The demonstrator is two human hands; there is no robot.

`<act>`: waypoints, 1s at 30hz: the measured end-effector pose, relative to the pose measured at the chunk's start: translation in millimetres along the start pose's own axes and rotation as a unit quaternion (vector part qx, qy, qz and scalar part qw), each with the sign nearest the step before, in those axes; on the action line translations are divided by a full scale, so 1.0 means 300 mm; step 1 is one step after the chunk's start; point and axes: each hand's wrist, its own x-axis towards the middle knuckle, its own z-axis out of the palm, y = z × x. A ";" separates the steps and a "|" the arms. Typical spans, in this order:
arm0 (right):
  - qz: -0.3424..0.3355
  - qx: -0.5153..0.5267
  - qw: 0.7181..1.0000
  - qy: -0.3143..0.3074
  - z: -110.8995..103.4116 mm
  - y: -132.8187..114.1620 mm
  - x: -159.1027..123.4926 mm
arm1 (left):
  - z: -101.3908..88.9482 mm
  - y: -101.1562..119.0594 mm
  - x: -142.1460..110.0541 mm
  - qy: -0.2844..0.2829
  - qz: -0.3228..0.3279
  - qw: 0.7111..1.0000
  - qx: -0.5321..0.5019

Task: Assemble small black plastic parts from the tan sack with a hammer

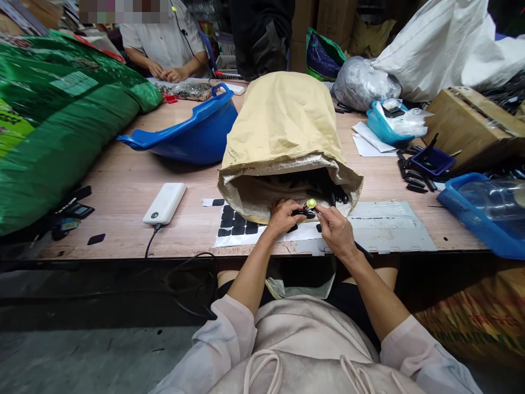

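- From where I stand, the glossy black piece (305, 214) is just below the centre of the frame, at the lower lip of the tan woven sack (291, 117).
- It lies off the fingertips of the left hand (282, 217), towards the right hand (337, 231), its long axis running roughly left to right across the frame.
- The left fingers are clamped on it, thumb and forefinger closed at its left end; that hand is the nearer one.
- A small round yellow piece (311, 203) shows just above it, between the two hands and right by the right fingertips. Those fingers are drawn together, but I can't tell whether they grip it or merely touch it.
- Both forearms come up from the bottom of the frame and angle inward, the hands low over the table edge, backs largely up.
- More black pieces (328, 186) lie in the sack's mouth, beyond the hands.
- Left of centre, a sheet of rounded black patches (239, 223) lies partly under the sack; further left sits a white power bank (164, 203) with its cable plugged in.
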 end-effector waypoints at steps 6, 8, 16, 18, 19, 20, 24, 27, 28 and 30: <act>-0.016 -0.015 1.000 0.008 -0.007 -0.014 -0.003 | -0.002 0.000 -0.001 -0.004 -0.001 1.000 0.017; -0.023 -0.034 0.999 -0.009 0.002 -0.012 -0.009 | 0.000 -0.001 -0.001 -0.006 -0.001 1.000 0.019; -0.019 -0.058 0.998 -0.006 -0.006 0.022 -0.012 | 0.008 0.001 -0.001 -0.010 -0.010 1.000 0.002; -0.020 -0.057 0.998 0.007 -0.015 0.027 -0.020 | 0.008 0.001 0.000 -0.012 -0.012 1.000 -0.001; -0.022 -0.060 0.998 0.008 -0.017 0.031 -0.026 | 0.008 0.000 0.001 -0.013 -0.013 1.000 0.001; -0.025 -0.064 0.998 0.004 -0.016 0.035 -0.033 | 0.008 0.000 0.002 -0.013 -0.014 1.000 0.005; -0.024 -0.061 0.998 0.000 -0.013 0.055 -0.041 | 0.007 0.002 0.003 -0.011 -0.013 1.000 0.019; -0.013 -0.062 0.998 0.027 -0.019 0.076 -0.015 | 0.006 0.010 -0.002 -0.007 -0.007 0.999 0.034; -0.010 -0.069 0.997 0.031 -0.020 0.086 -0.003 | 0.006 0.013 -0.004 -0.005 -0.006 0.999 0.042; -0.009 -0.091 0.995 0.028 -0.015 0.109 0.015 | 0.007 0.018 -0.006 -0.004 -0.005 0.998 0.058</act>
